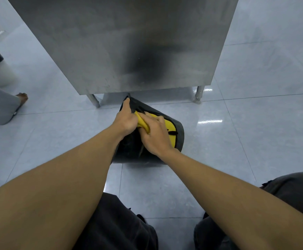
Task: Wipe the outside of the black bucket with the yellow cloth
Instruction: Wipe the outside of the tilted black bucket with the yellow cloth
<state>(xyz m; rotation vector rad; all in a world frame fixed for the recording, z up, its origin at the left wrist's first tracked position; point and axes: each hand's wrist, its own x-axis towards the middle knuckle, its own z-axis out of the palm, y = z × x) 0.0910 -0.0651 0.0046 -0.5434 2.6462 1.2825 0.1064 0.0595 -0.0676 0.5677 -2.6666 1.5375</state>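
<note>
The black bucket point(180, 134) lies tilted on the tiled floor, just in front of a steel table. My left hand point(126, 120) grips the bucket's far edge near its top. My right hand point(155, 136) presses the yellow cloth point(168, 126) flat against the bucket's side. Part of the cloth is bunched between both hands, the rest spreads out to the right under my fingers. My arms hide much of the bucket's near side.
The steel table point(122, 42) fills the upper middle, with legs point(199, 93) standing on the floor behind the bucket. Another person's leg and bare foot point(21, 97) are at the left. My knees in dark shorts point(114, 222) are at the bottom.
</note>
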